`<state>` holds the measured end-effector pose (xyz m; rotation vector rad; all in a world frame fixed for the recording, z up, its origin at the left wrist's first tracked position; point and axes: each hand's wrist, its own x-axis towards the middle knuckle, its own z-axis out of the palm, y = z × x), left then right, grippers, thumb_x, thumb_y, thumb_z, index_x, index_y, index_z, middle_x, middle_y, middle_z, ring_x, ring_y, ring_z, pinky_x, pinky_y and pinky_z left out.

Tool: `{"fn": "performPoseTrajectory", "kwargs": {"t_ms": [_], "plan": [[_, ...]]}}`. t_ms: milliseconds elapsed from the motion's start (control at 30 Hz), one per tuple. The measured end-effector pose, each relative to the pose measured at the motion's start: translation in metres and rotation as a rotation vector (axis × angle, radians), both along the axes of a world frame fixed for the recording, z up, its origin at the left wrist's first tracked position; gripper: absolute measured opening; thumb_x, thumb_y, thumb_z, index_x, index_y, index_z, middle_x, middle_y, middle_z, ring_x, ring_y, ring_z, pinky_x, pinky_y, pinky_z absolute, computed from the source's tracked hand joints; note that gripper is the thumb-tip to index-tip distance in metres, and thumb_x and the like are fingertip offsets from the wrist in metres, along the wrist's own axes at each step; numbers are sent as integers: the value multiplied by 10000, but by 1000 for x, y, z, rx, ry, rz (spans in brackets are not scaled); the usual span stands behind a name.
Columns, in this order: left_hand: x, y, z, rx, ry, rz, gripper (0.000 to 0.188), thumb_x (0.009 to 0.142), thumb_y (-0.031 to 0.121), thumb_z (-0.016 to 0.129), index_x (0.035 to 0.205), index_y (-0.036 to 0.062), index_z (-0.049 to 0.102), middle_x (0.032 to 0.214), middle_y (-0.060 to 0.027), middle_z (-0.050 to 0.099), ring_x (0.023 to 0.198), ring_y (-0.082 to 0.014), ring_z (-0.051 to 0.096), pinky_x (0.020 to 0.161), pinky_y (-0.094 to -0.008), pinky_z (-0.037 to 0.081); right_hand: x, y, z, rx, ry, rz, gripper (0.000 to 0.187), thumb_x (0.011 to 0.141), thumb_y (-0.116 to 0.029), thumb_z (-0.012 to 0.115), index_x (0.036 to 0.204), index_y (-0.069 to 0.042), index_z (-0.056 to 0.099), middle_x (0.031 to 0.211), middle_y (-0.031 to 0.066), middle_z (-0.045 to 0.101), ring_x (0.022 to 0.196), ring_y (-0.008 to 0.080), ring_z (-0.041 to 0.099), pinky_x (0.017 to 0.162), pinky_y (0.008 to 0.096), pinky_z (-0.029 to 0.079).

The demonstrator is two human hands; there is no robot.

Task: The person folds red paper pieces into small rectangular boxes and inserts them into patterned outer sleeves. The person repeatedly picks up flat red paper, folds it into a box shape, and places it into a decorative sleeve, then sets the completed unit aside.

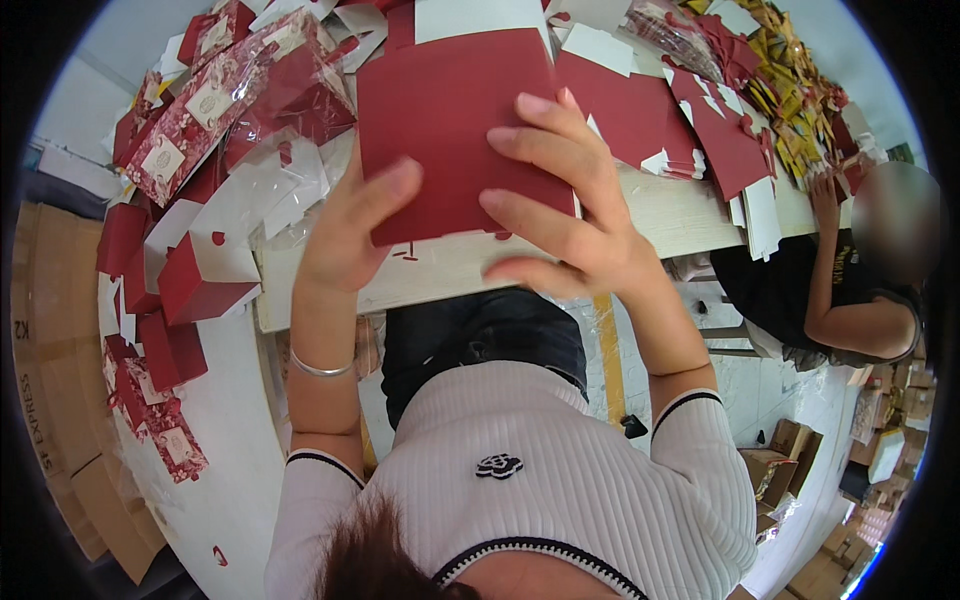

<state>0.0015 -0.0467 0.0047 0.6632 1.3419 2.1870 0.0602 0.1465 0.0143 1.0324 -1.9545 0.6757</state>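
Observation:
A dark red cardboard box (455,130) is held up in front of me, over the near edge of the table. My left hand (355,225) grips its left side, thumb on the red face and the other fingers hidden behind. Across the right side lie the spread fingers of my right hand (575,190), pressing on the face and edge, a little blurred. Flat red cardboard blanks (625,110) with white undersides lie on the table just right of the box. Whether anything is inside the box cannot be seen.
Open red boxes (205,275) and flower-patterned packs (190,130) crowd the left, with clear plastic bags (285,185). More stacked blanks (725,150) and a yellow heap of packets (795,90) fill the right. Another person (850,270) sits at the table there. Brown cartons (790,460) stand on the floor.

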Motion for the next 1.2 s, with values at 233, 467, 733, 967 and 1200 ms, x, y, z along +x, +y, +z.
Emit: {"fn": "performPoseTrajectory", "kwargs": {"t_ms": [233,467,733,967,1200], "plan": [[7,6,-50,-227,741,462,1195,564,119,799,1361,60,-89,1345,-177,222,1228,-278,309,969,-389,308,-6,28,-17,-680,-455,51,696,795,-463,542,1287,-37,296,1277,175,372,1186,282,382,984,423,297],[13,-10,-62,-363,792,334,1053,671,398,709,1368,14,20,1364,-164,206,1260,-273,263,991,-399,274,12,-11,-48,-824,-790,-36,428,801,-97,580,1181,1,410,1111,121,492,1059,214,468,916,327,352],[63,-36,-19,468,-871,-42,739,836,570,391,1277,-21,339,1218,-189,467,1084,-270,499,909,-385,416,-5,-16,-63,-230,116,-77,320,639,-99,651,935,-41,545,1078,202,518,1058,346,479,975,510,282],[44,-45,-50,-61,-474,140,315,850,68,513,1150,-10,456,1084,-77,545,944,-149,550,810,-293,447,-10,-20,-59,76,-326,57,374,590,-105,578,956,-28,592,1071,169,495,1034,348,461,926,468,335],[46,-33,-79,-52,-366,234,283,900,137,467,1147,-2,469,1077,-58,544,954,-126,528,817,-273,433,0,-63,-90,-40,-410,-154,359,597,-85,585,948,-11,576,923,126,464,912,295,459,762,378,364]]}}
